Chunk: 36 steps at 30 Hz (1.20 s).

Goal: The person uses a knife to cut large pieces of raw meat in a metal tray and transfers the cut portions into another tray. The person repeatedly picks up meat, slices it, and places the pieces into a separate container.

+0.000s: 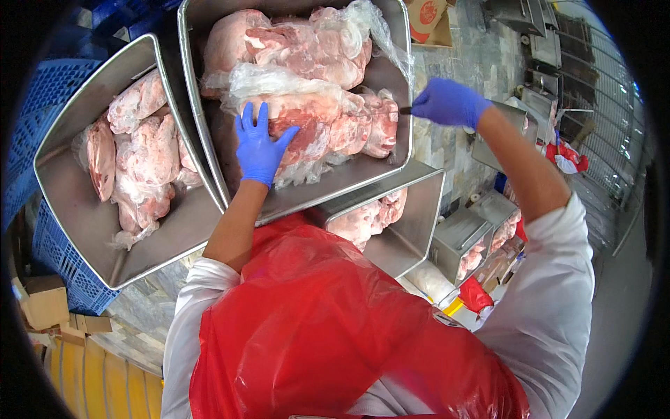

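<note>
We find the near meat slab (335, 129) inside the large metal bin (349, 180), along its near half, straight ahead of us. The slab's long axis runs roughly left to right across the bin, from our left hand (258, 143) toward our right hand (450, 103). The left hand is nearer: it lies on the slab's left part, fingers spread and palm down. The right hand is curled into a fist at the bin's right rim, off the slab's right end, gripping a thin dark tool (405, 110) that points inward; we cannot tell whether its tip touches the meat.

We count two gloved hands, one tool and two large slabs in the bin, the far meat slab (307, 52) lying beyond the near one. Beside the bin stand one left bin (77, 192) and, on its near side, one smaller bin (417, 230); both hold meat pieces we cannot count surely.
</note>
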Each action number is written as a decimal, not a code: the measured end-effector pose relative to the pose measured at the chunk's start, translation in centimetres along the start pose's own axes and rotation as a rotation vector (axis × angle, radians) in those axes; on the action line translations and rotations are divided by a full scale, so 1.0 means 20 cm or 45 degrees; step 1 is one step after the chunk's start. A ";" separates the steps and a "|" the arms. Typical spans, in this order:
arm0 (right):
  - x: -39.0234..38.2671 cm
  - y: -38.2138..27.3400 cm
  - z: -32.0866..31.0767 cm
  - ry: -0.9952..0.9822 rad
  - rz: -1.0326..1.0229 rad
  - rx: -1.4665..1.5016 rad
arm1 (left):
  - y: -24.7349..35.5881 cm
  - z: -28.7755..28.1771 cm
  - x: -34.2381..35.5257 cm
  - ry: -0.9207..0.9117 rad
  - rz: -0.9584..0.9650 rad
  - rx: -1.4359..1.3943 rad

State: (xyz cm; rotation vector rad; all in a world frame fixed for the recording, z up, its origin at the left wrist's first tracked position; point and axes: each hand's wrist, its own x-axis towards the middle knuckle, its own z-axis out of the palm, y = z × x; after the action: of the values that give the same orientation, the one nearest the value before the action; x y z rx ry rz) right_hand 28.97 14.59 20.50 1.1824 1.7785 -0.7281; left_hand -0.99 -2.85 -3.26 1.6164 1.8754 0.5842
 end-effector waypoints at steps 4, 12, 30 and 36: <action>-0.25 -0.09 0.42 0.217 0.254 0.243 | -0.04 0.03 0.00 0.012 0.026 0.043; -0.40 -0.48 1.36 0.761 0.545 0.851 | -0.02 0.03 0.01 0.045 0.066 0.065; -0.52 0.02 0.89 0.577 0.307 0.848 | 0.00 0.03 0.01 0.043 0.077 0.078; -0.30 0.20 0.35 0.167 0.138 0.486 | -0.02 0.03 0.01 0.030 0.038 -0.007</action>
State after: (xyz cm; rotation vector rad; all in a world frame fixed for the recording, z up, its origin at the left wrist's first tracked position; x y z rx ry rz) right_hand 36.02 7.85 22.63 1.5979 1.7103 -0.9730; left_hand -1.00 -2.83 -4.00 1.6433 1.8678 0.6235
